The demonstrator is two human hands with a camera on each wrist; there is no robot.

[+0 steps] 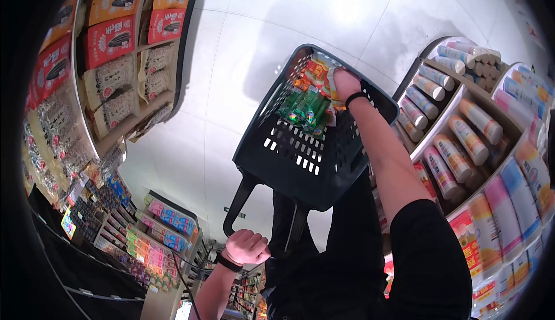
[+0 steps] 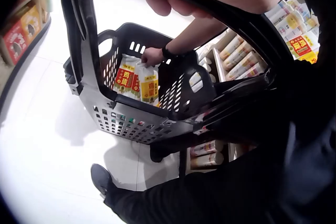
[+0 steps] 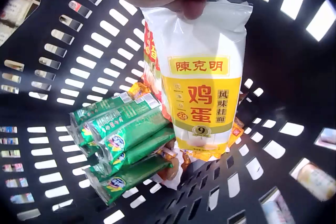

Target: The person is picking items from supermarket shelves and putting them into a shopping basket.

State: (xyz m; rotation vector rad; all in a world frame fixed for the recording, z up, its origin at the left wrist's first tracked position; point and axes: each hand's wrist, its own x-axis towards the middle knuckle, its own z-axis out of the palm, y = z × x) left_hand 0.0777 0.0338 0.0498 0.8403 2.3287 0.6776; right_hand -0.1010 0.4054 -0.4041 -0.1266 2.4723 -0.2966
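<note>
My left hand (image 1: 247,247) grips the handle (image 1: 238,203) of a dark plastic shopping basket (image 1: 250,147), which hangs in front of my legs. The right hand (image 1: 347,85) reaches inside, near the basket's far wall. Its thumb and fingers pinch the top end of a white and yellow pack of dried noodles (image 3: 203,85), which stands upright in the right wrist view. Behind that pack is a red and white pack (image 2: 125,76), partly hidden. Several green packets (image 3: 126,137) lie beside it on the basket's bottom, with small orange packets (image 3: 138,90) among them.
Shelves on the right carry rolled noodle packs (image 1: 442,170). On the left, a shelf holds red boxes (image 1: 110,40) and clear bags (image 1: 110,80). Pale tiled floor (image 1: 231,48) runs between them. My shoe (image 2: 101,178) stands below the basket.
</note>
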